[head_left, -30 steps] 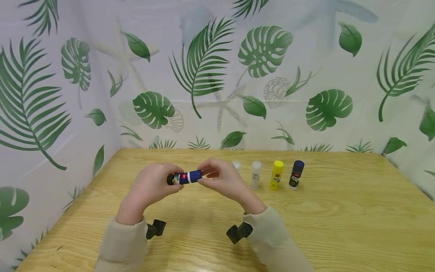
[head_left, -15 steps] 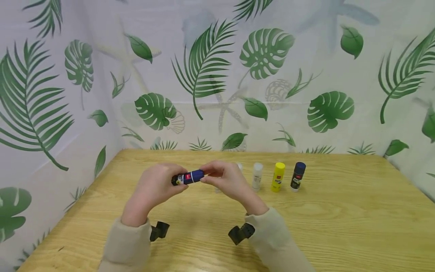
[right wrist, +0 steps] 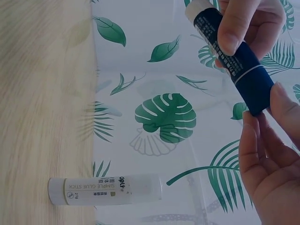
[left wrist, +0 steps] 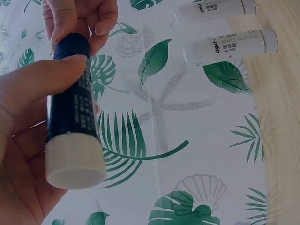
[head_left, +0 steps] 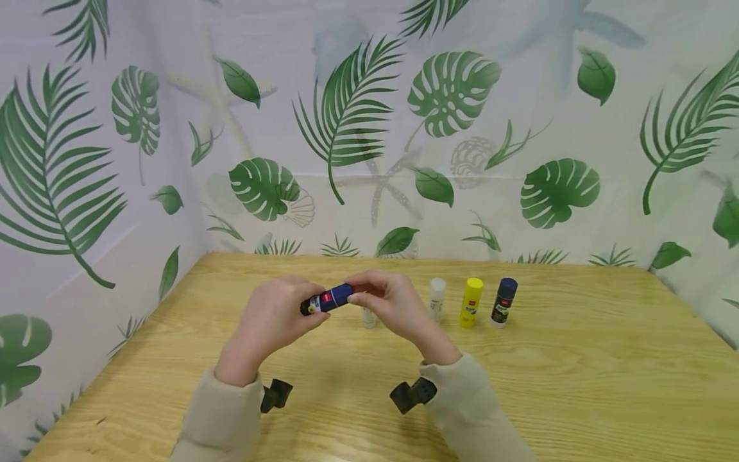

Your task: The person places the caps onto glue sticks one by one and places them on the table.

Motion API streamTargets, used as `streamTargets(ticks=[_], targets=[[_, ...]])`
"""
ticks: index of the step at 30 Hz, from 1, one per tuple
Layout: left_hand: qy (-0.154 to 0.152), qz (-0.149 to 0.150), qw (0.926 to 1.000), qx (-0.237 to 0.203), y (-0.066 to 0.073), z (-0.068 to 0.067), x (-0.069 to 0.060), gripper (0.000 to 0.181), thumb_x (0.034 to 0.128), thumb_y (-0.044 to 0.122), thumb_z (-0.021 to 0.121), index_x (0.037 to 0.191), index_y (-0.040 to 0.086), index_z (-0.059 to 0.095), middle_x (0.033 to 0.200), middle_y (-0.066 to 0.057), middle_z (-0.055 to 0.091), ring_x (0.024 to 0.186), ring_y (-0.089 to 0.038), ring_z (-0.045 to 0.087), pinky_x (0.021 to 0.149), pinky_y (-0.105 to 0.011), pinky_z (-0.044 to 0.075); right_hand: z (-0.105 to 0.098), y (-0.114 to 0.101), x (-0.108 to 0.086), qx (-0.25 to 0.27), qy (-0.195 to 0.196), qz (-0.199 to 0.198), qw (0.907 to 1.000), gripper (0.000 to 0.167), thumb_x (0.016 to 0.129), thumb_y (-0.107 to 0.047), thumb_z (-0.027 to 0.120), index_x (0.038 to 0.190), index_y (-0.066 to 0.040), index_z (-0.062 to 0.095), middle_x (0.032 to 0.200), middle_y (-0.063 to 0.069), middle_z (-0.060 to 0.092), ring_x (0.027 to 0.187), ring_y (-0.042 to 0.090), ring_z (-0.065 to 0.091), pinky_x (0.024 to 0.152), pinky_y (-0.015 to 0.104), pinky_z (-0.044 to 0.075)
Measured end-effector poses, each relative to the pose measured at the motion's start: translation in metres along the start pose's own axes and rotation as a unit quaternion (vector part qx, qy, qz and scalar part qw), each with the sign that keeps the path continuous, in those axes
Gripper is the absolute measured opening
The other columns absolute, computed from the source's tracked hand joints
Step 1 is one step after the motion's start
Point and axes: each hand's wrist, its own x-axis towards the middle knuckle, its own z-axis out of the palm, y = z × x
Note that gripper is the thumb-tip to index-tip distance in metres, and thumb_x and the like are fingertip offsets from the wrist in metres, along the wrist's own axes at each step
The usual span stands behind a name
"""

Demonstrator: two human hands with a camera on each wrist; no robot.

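Note:
A navy glue stick (head_left: 327, 299) with a white base is held aloft over the table, tilted, its capped end toward the right. My left hand (head_left: 271, 317) grips its body, thumb across the label in the left wrist view. Fingers and thumb of my right hand (head_left: 395, 308) pinch the end of the navy cap (right wrist: 255, 89). Only a thin pale line shows between cap and body. Behind the right hand stands a white glue stick (head_left: 368, 317), mostly hidden.
Farther right on the wooden table (head_left: 577, 372), a second white glue stick (head_left: 437, 300), a yellow glue stick (head_left: 471, 305) and another navy one (head_left: 505, 303) stand upright in a row. A leaf-printed cloth (head_left: 358, 212) hangs behind the table.
The wide white band between the cap and the glue stick's body has narrowed to a thin line. Both hands have drifted slightly right with the stick.

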Motion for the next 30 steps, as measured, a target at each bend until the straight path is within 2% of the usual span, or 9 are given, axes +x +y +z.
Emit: streamTargets(ticks=[4,10,16,21,25,30], targets=[[0.015,-0.005,0.9999,-0.006,0.000,0.004,0.002,0.021,0.0691,0.020,0.075,0.084,0.008,0.068,0.074,-0.001,0.063,0.057,-0.010,0.053,0.049,-0.023,0.041,-0.003,-0.004,0.001,-0.012,0.003,0.016,0.9998,0.024,0.081,-0.004,0.061,0.104,0.003,0.063,0.097,0.013,0.063,0.075,0.016,0.060,0.065,0.024,0.049],[0.032,-0.053,0.9972,-0.043,0.003,0.011,0.007,0.020,0.0692,0.019,0.072,0.085,0.008,0.066,0.076,0.000,0.061,0.058,-0.009,0.051,0.050,-0.024,0.041,-0.006,-0.010,0.003,-0.020,0.019,0.021,0.9994,0.024,0.083,-0.004,0.060,0.107,0.001,0.061,0.101,0.010,0.061,0.083,0.018,0.059,0.071,0.025,0.048],[0.001,-0.088,0.9927,-0.082,0.008,0.019,0.009,0.014,0.0691,0.013,0.066,0.082,0.011,0.060,0.066,0.007,0.052,0.050,-0.006,0.042,0.046,-0.022,0.037,-0.005,-0.011,0.004,-0.033,0.025,-0.007,0.9991,0.022,0.082,-0.003,0.061,0.103,0.001,0.063,0.099,0.009,0.060,0.088,0.018,0.057,0.074,0.026,0.048],[-0.028,-0.111,0.9871,-0.113,0.011,0.022,0.009,0.017,0.0711,0.013,0.066,0.085,0.010,0.057,0.064,0.007,0.051,0.049,-0.007,0.040,0.046,-0.024,0.036,-0.002,-0.013,0.005,-0.050,0.029,-0.028,0.9979,0.019,0.081,-0.003,0.062,0.099,0.001,0.064,0.098,0.008,0.060,0.088,0.016,0.057,0.073,0.023,0.048],[-0.032,-0.139,0.9816,-0.127,0.010,0.023,0.010,0.019,0.0720,0.014,0.067,0.087,0.010,0.056,0.067,0.004,0.054,0.051,-0.009,0.043,0.048,-0.026,0.037,-0.001,-0.014,0.005,-0.061,0.033,-0.031,0.9971,0.017,0.082,-0.005,0.061,0.099,-0.001,0.064,0.098,0.007,0.060,0.089,0.016,0.057,0.074,0.024,0.048],[-0.024,-0.190,0.9707,-0.144,0.004,0.028,0.011,0.021,0.0726,0.016,0.069,0.086,0.008,0.055,0.075,-0.001,0.059,0.064,-0.015,0.056,0.057,-0.029,0.045,-0.006,-0.015,0.001,-0.073,0.040,-0.023,0.9963,0.016,0.084,-0.007,0.060,0.098,-0.001,0.064,0.097,0.007,0.061,0.088,0.017,0.057,0.076,0.031,0.048]])
